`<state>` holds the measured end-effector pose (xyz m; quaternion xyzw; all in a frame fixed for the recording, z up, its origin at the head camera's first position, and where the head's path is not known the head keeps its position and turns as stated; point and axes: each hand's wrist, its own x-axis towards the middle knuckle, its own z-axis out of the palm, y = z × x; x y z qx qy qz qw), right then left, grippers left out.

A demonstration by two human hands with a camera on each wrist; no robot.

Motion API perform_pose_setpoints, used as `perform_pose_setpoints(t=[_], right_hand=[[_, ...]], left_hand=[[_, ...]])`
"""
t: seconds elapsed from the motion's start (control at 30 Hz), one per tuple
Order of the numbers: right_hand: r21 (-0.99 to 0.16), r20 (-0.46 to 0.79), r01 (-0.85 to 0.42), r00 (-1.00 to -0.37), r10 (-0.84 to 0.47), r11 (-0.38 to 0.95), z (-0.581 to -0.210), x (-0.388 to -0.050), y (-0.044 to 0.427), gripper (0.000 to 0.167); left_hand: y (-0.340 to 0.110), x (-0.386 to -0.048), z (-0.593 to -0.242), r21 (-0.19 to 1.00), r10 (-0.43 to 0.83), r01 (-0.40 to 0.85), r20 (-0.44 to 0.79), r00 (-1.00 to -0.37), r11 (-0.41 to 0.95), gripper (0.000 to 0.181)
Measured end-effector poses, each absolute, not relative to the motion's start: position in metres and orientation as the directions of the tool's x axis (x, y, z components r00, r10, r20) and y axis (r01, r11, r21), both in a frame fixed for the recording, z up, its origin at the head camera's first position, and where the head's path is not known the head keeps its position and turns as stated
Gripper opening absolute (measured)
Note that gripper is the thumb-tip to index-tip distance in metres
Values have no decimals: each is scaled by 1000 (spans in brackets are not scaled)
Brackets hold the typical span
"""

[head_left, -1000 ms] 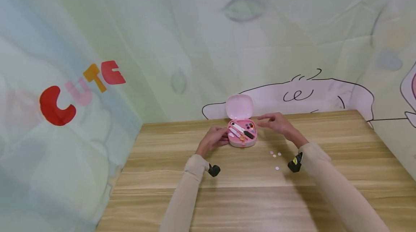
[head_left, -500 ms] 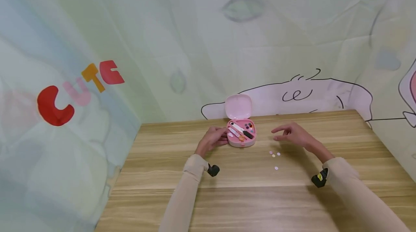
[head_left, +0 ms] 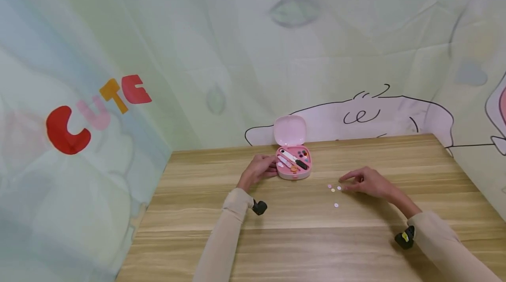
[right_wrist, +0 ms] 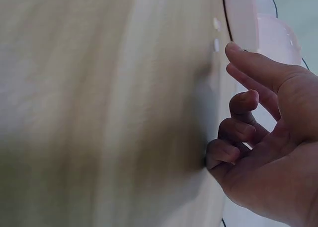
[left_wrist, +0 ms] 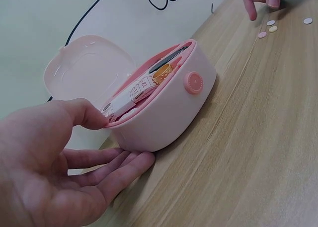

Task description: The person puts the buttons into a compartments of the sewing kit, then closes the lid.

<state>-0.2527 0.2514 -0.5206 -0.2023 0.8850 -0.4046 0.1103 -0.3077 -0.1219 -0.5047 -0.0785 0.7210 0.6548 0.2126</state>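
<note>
A pink sewing box stands on the table with its lid raised. My left hand holds the box's left side, thumb on the rim and fingers low against the outer wall. Inside lie a white-and-black tool, a printed measuring tape and an orange dotted piece. Several small pale buttons lie on the wood to the right of the box. Beside them hovers my right hand, thumb and forefinger apart, the other fingers curled, with nothing visible between them.
One white button lies apart, nearer me. The wooden table ends at the back against a printed curtain. Each wrist carries a black camera, such as the left wrist camera.
My right hand has left the box's right side, moving right and toward me, down to the buttons. My left hand and the box have kept their place.
</note>
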Motion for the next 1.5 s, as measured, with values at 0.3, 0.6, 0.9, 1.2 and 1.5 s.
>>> perform_pose_setpoints(t=[0.3, 0.6, 0.9, 1.2, 1.5], right_hand=[[-766, 4, -285, -899, -439, 576, -526, -244, 251, 23], [-753, 75, -339, -895, -439, 564, -532, -241, 249, 11], [-737, 106, -358, -899, -425, 573, -533, -239, 244, 10], [-712, 132, -367, -907, -399, 599, -535, -241, 236, 7], [-719, 115, -349, -912, -392, 601, -534, -241, 234, 6]], left_hand=[[-122, -309, -504, 913, 159, -388, -404, -901, 121, 32], [-122, -309, -504, 908, 163, -400, -417, -894, 126, 33], [-121, -310, -506, 907, 154, -404, -419, -895, 118, 33], [-122, -311, -508, 911, 169, -396, -412, -896, 118, 33], [-122, -311, -507, 907, 164, -405, -420, -892, 117, 32]])
